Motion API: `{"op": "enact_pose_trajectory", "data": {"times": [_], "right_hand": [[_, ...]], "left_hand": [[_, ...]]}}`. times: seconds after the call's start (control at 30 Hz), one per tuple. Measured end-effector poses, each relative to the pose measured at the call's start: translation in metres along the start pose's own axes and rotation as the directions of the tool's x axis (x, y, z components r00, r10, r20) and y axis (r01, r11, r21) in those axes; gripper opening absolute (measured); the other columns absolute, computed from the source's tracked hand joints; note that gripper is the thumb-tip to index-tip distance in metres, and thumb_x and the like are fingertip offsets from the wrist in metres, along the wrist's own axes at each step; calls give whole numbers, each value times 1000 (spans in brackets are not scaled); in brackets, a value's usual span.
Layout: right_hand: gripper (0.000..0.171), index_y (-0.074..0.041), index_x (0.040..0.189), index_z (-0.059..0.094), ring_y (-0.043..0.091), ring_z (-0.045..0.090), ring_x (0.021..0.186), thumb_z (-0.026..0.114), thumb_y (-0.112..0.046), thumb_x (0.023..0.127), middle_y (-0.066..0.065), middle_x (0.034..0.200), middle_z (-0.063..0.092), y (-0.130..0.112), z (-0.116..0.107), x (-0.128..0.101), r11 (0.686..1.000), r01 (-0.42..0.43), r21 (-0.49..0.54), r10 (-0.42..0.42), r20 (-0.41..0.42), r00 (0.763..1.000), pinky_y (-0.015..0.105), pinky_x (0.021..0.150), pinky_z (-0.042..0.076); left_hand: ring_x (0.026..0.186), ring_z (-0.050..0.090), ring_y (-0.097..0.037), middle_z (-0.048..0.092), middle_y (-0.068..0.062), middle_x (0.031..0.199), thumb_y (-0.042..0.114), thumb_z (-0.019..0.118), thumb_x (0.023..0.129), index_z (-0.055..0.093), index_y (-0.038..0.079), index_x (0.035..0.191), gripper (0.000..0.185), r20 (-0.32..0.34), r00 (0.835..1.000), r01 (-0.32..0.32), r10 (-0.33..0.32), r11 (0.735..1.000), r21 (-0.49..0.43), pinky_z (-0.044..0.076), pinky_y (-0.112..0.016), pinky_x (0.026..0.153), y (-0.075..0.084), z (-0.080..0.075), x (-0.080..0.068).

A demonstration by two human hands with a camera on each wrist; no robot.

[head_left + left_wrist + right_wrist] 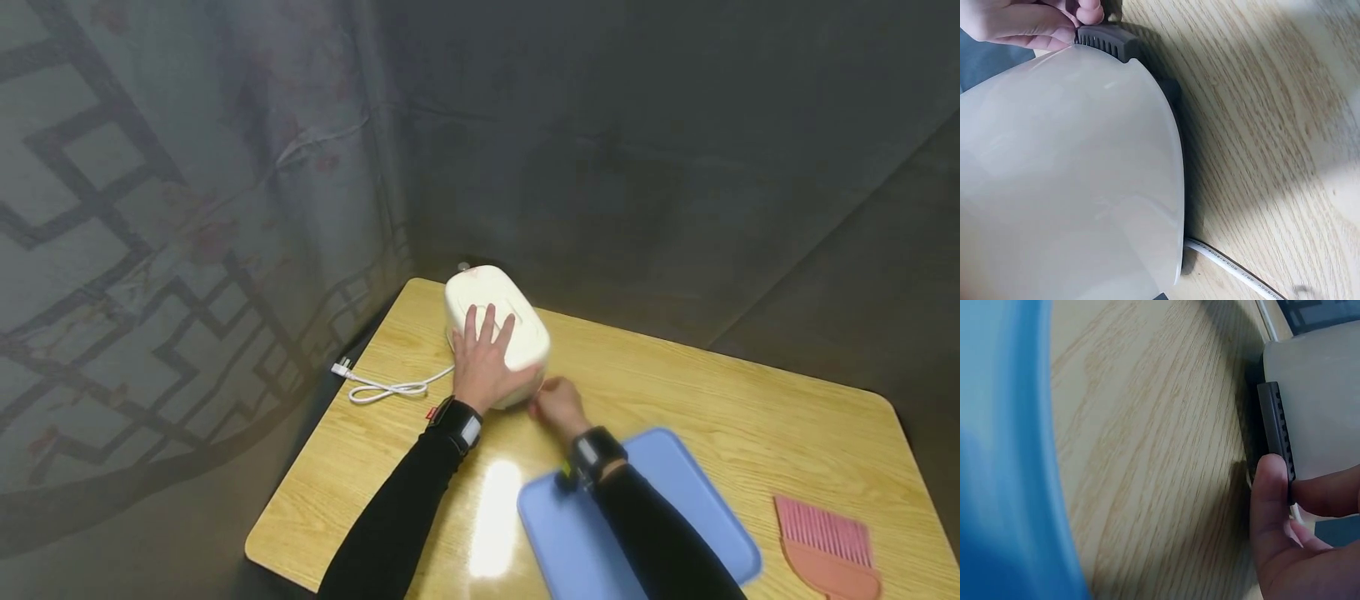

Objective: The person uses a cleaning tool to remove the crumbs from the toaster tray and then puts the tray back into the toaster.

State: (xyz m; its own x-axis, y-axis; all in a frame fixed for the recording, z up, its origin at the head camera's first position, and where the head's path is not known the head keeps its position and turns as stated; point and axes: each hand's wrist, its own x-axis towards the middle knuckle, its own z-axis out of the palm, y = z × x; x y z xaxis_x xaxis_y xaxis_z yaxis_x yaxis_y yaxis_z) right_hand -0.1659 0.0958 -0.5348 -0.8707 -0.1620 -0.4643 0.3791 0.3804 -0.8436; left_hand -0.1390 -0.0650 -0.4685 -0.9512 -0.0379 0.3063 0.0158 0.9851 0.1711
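Note:
A cream, rounded box-shaped electric appliance (480, 286) stands near the table's back edge. My left hand (483, 367) rests flat on its top, fingers spread. At the near right end, my right hand (558, 407) pinches a dark grey ridged tab (1272, 412) between thumb and finger. The left wrist view shows that tab at the edge of the smooth pale shell (1072, 162), with the right hand's fingertips at one end of it. A white cord (412, 388) runs out from the appliance's left side to a plug (342, 367).
A blue tray (678, 475) lies on the wooden table (750, 417) under my right forearm. Farther right are a pink brush (825, 529) and an orange dustpan-like piece (828, 571). Behind the table hangs a dark curtain (637, 167), with a patterned one at left.

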Motion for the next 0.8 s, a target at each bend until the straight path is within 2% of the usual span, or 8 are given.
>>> {"op": "enact_pose_trajectory", "data": {"times": [0.1,0.2,0.33,0.4,0.5,0.57,0.63,0.8], "right_hand": [[62,4,141,42,20,64,64,67,1,85,8,77,67,1,1,2,999,-1,35,1,6,1000,28,64,53],[71,4,147,37,21,65,65,68,3,82,10,81,68,3,1,0,998,8,54,-9,17,1000,29,65,54],[80,1,151,35,24,65,77,72,2,80,12,93,68,6,0,-2,995,94,-44,-93,41,995,35,74,56],[88,-1,154,34,27,65,85,76,0,77,14,100,68,8,0,0,967,200,-155,-193,62,979,41,80,57],[100,-8,156,32,35,64,105,86,-6,72,18,119,66,9,2,3,888,352,-295,-342,89,936,50,94,53],[105,-11,156,32,38,61,116,91,-9,69,20,131,63,9,3,4,848,411,-335,-400,105,911,53,103,48],[105,-11,154,35,39,58,122,93,-11,68,20,136,60,8,3,4,838,427,-340,-416,109,903,54,107,44],[93,-3,147,42,38,63,111,90,-4,67,22,126,65,5,1,2,833,427,-351,-422,97,902,53,100,49]], "left_hand": [[153,12,-41,27,-14,165,79,63,78,44,22,154,96,-7,1000,-1,1,1000,-4,30,-72,110,0,-1,0],[153,11,-41,27,-14,165,80,62,78,44,22,154,97,2,1000,0,0,1000,3,30,-71,110,0,-3,-1],[153,11,-41,27,-14,165,79,62,78,44,22,154,96,2,1000,5,-5,1000,6,30,-71,111,-1,-5,0],[153,12,-41,27,-13,165,78,64,78,45,23,154,96,-4,1000,10,-10,1000,0,29,-71,111,-2,-6,0],[153,13,-41,28,-13,165,78,64,77,46,23,153,96,-10,1000,15,-15,1000,0,29,-71,111,-3,-7,0],[153,12,-40,28,-13,165,79,63,78,46,23,153,95,-7,1000,15,-15,1000,1,29,-71,111,-2,-7,-1],[153,12,-40,28,-13,165,79,62,78,45,23,153,95,-3,1000,12,-12,1000,2,29,-71,111,-2,-7,-2],[153,13,-40,29,-13,164,78,63,78,46,23,153,95,-15,1000,6,-6,1000,-4,29,-71,111,1,-8,-2]]}}
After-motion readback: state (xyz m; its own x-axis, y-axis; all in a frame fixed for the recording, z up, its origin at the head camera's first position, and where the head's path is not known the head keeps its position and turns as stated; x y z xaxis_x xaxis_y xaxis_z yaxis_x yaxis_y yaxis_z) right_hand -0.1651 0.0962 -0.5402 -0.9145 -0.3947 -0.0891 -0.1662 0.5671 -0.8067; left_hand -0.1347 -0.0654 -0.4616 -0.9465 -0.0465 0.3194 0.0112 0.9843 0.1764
